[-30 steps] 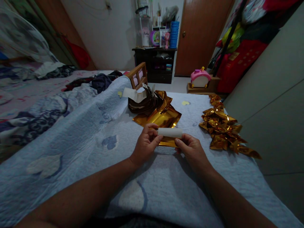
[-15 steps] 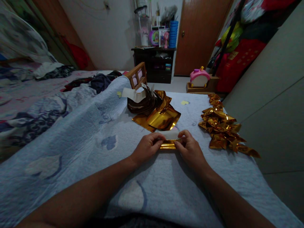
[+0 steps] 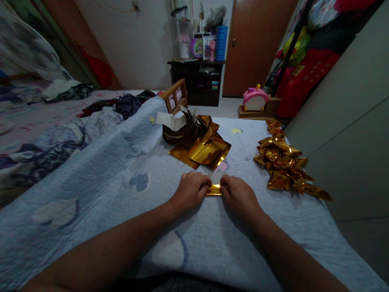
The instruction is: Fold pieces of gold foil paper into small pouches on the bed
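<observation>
Pinching opposite ends of a folded gold-foil sheet [image 3: 214, 190], my left hand [image 3: 190, 188] and right hand [image 3: 239, 194] are holding it in front of me, on or just above a blue quilt [image 3: 106, 182], fingers curled in. Just beyond, loose gold-foil sheets [image 3: 208, 152] are lying beside a dark stack of sheets [image 3: 179, 138], while folded gold-foil pieces [image 3: 281, 160] are resting in a cluster to my right.
</observation>
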A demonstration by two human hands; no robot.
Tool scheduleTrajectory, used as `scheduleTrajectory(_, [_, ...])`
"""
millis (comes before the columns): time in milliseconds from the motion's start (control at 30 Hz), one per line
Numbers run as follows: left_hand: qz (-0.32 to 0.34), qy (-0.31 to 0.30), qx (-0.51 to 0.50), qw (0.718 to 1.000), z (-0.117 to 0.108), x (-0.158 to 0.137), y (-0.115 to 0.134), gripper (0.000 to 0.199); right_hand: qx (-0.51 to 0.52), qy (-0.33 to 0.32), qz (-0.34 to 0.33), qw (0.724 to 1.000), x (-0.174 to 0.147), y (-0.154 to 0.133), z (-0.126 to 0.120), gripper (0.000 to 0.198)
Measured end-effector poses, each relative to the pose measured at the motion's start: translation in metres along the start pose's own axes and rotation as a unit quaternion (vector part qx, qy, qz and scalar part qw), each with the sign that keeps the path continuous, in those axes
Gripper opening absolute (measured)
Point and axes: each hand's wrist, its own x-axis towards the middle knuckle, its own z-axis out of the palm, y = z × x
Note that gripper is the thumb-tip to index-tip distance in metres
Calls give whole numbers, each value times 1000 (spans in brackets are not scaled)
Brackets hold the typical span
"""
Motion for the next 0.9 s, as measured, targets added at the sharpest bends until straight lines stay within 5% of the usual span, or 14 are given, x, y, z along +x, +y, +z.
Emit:
scheduleTrajectory(267, [-5,62,67,996,3,-4,0,13,-44,-5,30,999,-1,-4,-4,8])
scheduleTrajectory(533, [166,8,0,986,10,1,-8,19,-28,35,-51,998,2,7,6,12])
scheduleTrajectory(700, [167,-9,-15,986,8,3,-9,18,4,12,-108,994,4,8,11,22])
scheduleTrajectory(900, [101,-29,51,993,5,2,-7,9,-30,7,-82,996,1,1,7,13])
